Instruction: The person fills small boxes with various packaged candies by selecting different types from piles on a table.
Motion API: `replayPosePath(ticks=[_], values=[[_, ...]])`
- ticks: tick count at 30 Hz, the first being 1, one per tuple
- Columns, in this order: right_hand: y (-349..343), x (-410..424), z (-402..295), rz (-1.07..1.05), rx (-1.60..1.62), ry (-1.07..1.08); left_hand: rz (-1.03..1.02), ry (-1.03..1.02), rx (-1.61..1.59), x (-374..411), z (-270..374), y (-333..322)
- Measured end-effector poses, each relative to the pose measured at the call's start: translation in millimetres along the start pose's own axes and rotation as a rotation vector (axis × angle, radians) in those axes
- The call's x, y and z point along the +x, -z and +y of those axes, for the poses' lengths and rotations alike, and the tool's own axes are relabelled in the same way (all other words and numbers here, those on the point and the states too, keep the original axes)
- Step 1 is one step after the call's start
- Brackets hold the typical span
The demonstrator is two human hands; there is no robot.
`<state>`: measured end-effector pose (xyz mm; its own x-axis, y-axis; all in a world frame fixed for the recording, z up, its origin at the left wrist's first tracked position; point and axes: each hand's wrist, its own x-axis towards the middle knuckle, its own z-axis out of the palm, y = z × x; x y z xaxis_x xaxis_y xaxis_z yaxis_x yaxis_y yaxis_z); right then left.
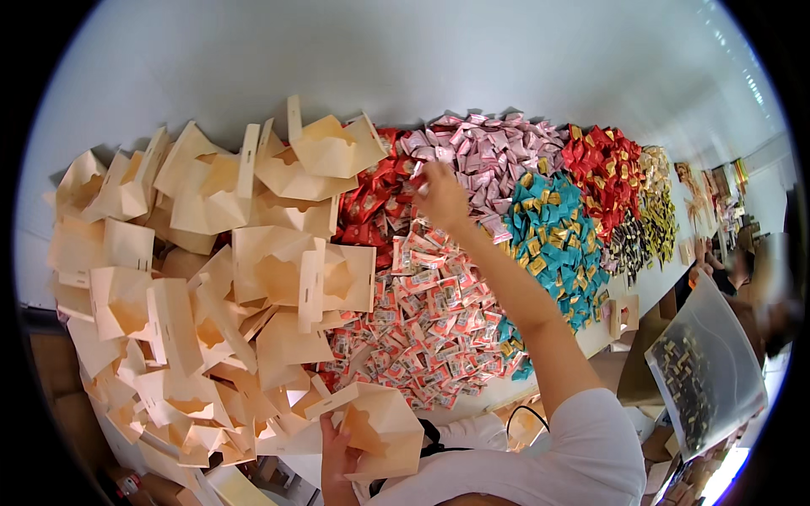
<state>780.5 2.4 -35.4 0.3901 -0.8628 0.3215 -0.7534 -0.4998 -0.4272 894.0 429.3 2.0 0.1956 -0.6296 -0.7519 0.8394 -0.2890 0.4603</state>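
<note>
My left hand (pixel 338 446) grips a cream paper box (pixel 389 430) with its top open, near my body at the table's front edge. My right hand (pixel 441 195) reaches out over the wrapped sweets, where the pink packets (pixel 500 152) meet the dark red packets (pixel 367 212); its fingers are bent and slightly blurred, and whether they hold a packet cannot be told. Below that hand lie white and orange-red packets (pixel 436 310). Teal and gold packets (pixel 554 234) are heaped to the right of my forearm.
Many open cream paper boxes (pixel 272 265) are piled on the left. Farther right are red packets (pixel 601 171), yellow-green packets (pixel 658 218) and a small box (pixel 624 316) at the table edge. Another person's hand (pixel 701 265) is near a translucent container (pixel 709 367) holding dark pieces. A pale wall stands behind.
</note>
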Motion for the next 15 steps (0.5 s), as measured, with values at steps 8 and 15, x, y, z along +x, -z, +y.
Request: replayPosePath(ticks=[8, 15], values=[[-16, 60, 75, -0.139, -0.253, 0.082, 0.006, -0.041, -0.009, 12, -5, 16], [52, 42, 69, 0.149, 0.099, -0.104, 0.042, -0.080, 0.014, 7, -13, 16]])
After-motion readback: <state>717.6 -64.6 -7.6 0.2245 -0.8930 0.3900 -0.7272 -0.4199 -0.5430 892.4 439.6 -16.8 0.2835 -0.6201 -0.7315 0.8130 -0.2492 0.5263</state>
